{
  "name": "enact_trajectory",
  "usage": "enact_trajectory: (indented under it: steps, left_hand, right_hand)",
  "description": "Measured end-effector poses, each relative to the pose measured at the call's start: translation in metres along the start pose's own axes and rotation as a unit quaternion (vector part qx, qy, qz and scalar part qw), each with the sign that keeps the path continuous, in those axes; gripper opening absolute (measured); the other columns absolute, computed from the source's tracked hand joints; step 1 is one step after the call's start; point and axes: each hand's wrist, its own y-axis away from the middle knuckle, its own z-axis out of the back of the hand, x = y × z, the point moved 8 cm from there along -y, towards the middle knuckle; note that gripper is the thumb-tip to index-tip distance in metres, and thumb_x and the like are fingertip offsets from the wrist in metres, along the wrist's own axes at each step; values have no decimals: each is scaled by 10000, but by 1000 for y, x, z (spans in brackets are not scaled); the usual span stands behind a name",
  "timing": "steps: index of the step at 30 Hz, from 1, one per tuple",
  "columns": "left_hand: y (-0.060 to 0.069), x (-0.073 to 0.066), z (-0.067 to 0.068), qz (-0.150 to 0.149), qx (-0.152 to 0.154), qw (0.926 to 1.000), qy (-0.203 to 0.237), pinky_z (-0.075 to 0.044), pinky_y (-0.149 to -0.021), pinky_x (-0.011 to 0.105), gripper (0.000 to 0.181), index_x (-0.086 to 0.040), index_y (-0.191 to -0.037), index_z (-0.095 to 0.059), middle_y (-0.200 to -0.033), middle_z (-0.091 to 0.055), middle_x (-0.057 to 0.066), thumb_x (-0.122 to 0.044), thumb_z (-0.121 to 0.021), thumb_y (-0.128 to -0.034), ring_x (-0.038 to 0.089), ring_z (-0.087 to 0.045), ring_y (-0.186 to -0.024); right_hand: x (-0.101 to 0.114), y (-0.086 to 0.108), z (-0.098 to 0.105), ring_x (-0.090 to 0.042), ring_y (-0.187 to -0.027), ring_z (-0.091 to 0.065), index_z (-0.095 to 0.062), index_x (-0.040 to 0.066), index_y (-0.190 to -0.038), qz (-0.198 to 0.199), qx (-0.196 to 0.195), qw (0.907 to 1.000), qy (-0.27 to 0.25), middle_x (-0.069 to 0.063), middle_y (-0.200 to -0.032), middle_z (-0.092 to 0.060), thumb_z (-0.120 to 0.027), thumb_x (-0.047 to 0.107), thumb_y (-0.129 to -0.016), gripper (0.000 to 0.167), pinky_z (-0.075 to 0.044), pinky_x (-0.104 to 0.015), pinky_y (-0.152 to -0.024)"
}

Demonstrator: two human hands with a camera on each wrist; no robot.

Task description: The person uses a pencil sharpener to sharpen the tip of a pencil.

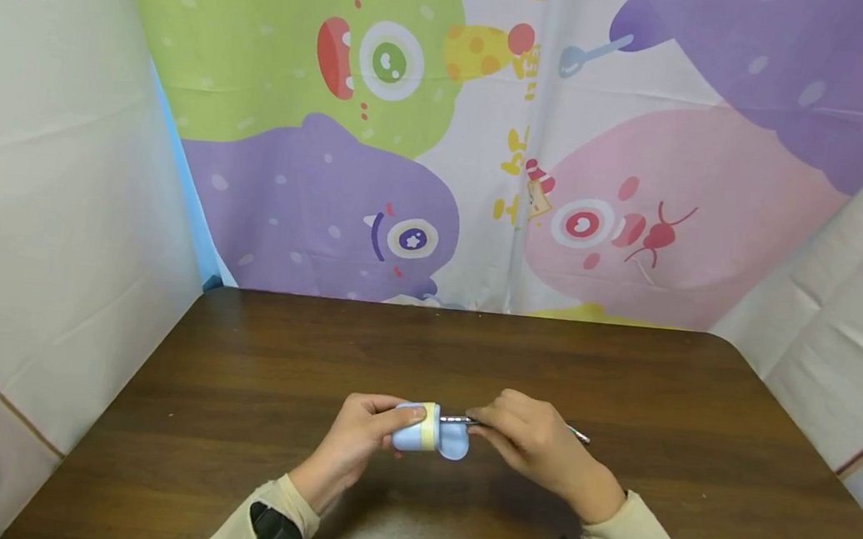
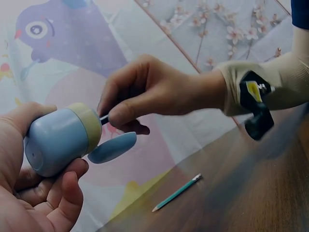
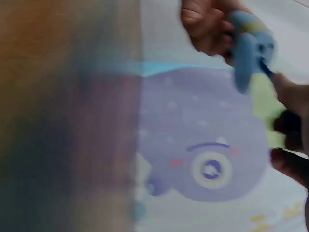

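My left hand (image 1: 360,436) grips a small light-blue pencil sharpener (image 2: 57,140) with a pale yellow band, thumb on the near side and fingers beneath. Its round blue lid (image 2: 113,148) hangs open at the right end. Two dark holes show on the end face in the right wrist view, which is blurred. My right hand (image 1: 532,439) pinches a dark pencil (image 1: 458,420) between thumb and fingers. The pencil's front end sits inside one of those holes, so its tip is hidden. Both hands are above the table.
A teal pencil (image 2: 177,193) with a white end lies on the brown wooden table (image 1: 238,456), partly behind my right hand in the head view. A cartoon-print curtain (image 1: 486,140) hangs along the far edge, with white cloth at both sides.
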Motion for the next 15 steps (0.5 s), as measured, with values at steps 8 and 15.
enact_trajectory:
  steps: [8,15]
  left_hand:
    - [1,6,-1,129,-173,9997,-141,-474,-500,207,287,211,-980,-666,-752,-655,41,-38,-718,-846,112,-560,-628]
    - [0,5,-2,70,-280,9995,-144,-464,-495,202,290,210,-974,-670,-742,-653,43,-45,-724,-848,112,-550,-620]
  right_hand:
    - [-2,11,-13,-49,-563,-431,-676,11,-878,-369,-757,9954,-466,-4,-703,-588,-590,124,-1004,190,-372,-117,-504]
    - [-19,10,-18,-2,-585,-472,-690,42,-799,-2282,-414,9629,-1383,-1,-699,-646,-698,-97,-794,140,-401,-141,-488]
